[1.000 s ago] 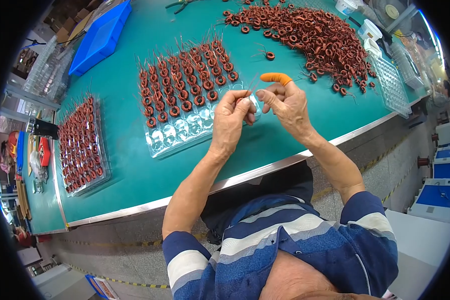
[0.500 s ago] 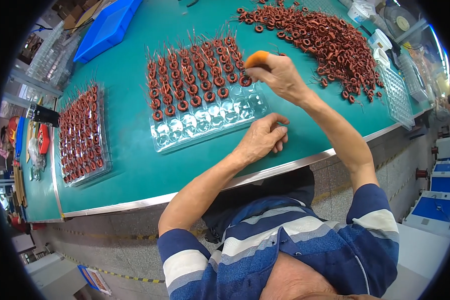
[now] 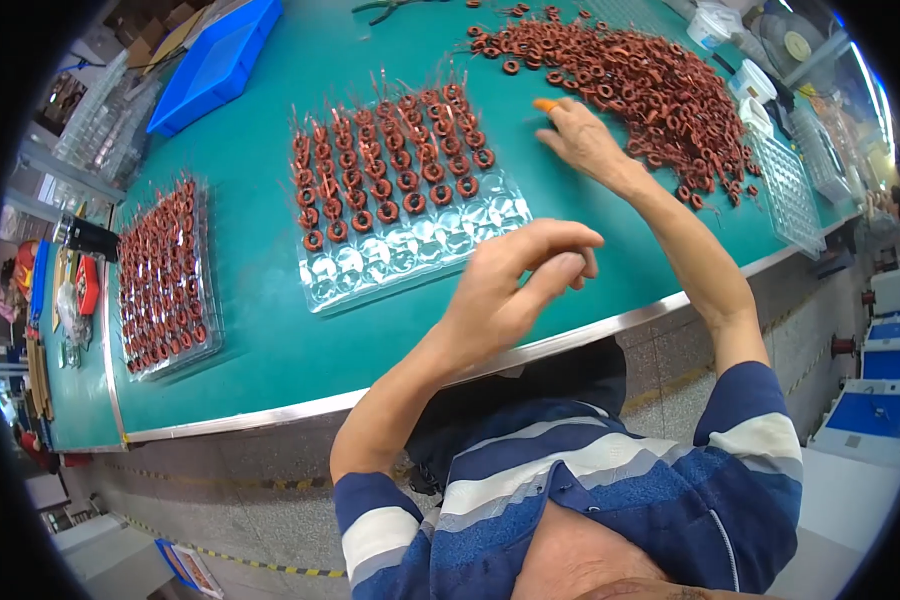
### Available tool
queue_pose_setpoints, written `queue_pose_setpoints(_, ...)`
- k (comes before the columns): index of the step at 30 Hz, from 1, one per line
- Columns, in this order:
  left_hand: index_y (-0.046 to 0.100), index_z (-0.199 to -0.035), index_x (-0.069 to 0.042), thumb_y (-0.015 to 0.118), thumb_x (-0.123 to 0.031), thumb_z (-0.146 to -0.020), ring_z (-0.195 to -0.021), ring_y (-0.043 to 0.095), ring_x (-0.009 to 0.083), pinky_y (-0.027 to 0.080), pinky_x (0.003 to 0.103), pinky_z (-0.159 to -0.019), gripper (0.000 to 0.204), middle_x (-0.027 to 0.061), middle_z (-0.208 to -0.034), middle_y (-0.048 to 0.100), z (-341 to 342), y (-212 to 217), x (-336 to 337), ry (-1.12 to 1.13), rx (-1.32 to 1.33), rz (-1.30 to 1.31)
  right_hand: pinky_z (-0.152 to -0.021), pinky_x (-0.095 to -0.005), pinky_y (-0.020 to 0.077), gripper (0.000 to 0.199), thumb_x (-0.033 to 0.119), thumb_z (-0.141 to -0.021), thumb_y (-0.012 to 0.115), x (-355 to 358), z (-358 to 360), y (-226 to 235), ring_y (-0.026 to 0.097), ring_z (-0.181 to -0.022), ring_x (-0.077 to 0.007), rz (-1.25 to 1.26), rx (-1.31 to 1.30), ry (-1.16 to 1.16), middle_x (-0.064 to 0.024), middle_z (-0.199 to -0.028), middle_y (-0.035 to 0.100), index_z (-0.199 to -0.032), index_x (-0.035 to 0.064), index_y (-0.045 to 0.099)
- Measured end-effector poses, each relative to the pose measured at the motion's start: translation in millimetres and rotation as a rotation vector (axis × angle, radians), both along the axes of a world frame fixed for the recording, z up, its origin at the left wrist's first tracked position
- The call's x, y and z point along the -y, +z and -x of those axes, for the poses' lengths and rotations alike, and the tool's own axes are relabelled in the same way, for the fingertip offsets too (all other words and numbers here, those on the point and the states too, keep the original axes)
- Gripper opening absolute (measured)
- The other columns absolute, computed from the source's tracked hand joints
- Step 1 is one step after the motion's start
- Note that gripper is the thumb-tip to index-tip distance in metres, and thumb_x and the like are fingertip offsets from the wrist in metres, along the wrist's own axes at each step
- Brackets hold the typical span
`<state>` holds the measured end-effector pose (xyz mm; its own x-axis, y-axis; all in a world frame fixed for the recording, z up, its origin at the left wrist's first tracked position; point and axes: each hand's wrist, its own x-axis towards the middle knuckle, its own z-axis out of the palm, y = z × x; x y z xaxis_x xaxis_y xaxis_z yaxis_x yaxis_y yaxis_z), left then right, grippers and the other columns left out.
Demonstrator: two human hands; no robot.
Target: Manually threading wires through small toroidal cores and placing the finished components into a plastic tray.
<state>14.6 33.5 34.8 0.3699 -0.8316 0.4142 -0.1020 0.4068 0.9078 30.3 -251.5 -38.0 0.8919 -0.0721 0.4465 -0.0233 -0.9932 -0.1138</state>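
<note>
My right hand (image 3: 588,143), with an orange finger cot on one fingertip, is over the bench beside a large heap of reddish-brown toroidal coils (image 3: 660,90). Its thumb and forefinger are apart, and I see nothing between them. My left hand (image 3: 510,285) is raised at the near right corner of the clear plastic tray (image 3: 405,255). Its fingers are curled in against the thumb; whatever they may hold is hidden. Rows of wire-wound coils (image 3: 387,211) stand in the tray, their leads pointing up. Round pockets along the tray's near side are bare.
To the left stands another clear tray of coils (image 3: 165,290), next to a black cylinder (image 3: 88,232). A blue bin (image 3: 215,70) lies at the back left, with pliers (image 3: 390,10) at the far edge. Clear blister trays (image 3: 790,190) and white tubs (image 3: 755,82) border the heap on the right.
My right hand has left the tray's right-hand coils and moved right toward the heap, its fingers parting. My left hand has risen off the bench. One coil remains in the tray where the right hand was.
</note>
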Motion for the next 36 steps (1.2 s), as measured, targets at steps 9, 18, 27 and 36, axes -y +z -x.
queue_pose_setpoints(9, 0.062, -0.104, 0.004, 0.048, -0.015, -0.092, -0.078, 0.062, 0.0263, 0.050, 0.030, -0.072, 0.027, 0.0161, -0.096, 0.064, 46, 64, -50, -0.008, 0.056, 0.306, -0.082, -0.0367, 0.0491, 0.019, 0.005, -0.084, 0.052, -5, 15, -17, 0.055, -0.093, -0.0301, 0.158, 0.103, 0.090, -0.0131, -0.095, 0.057, -0.102, 0.0013, 0.060)
queue_pose_setpoints(18, 0.061, -0.105, 0.004, 0.048, -0.015, -0.091, -0.079, 0.062, 0.0265, 0.050, 0.031, -0.073, 0.027, 0.0163, -0.097, 0.064, 83, 49, -60, 0.029, 0.140, 0.252, -0.079, -0.0359, 0.0496, 0.013, 0.006, -0.085, 0.058, -32, 37, -32, 0.057, -0.092, -0.0279, -0.033, 0.254, 0.103, -0.0102, -0.095, 0.060, -0.097, 0.0018, 0.062)
queue_pose_setpoints(27, 0.060, -0.106, 0.004, 0.048, -0.015, -0.091, -0.080, 0.062, 0.0266, 0.050, 0.032, -0.074, 0.027, 0.0166, -0.099, 0.063, 128, 39, -77, 0.080, 0.198, 0.180, -0.077, -0.0384, 0.0504, 0.015, 0.009, -0.087, 0.056, -19, 31, -35, 0.056, -0.089, -0.0283, 0.025, 0.381, 0.162, -0.0108, -0.089, 0.058, -0.099, 0.0018, 0.062)
queue_pose_setpoints(36, 0.060, -0.107, 0.003, 0.049, -0.014, -0.090, -0.081, 0.062, 0.0268, 0.051, 0.033, -0.075, 0.027, 0.0169, -0.100, 0.063, 172, 51, -121, 0.219, 0.238, 0.145, -0.082, -0.0379, 0.0498, 0.018, 0.009, -0.088, 0.054, -26, 35, -34, 0.057, -0.094, -0.0284, 0.091, 0.303, 0.118, -0.0116, -0.097, 0.060, -0.103, 0.0037, 0.062)
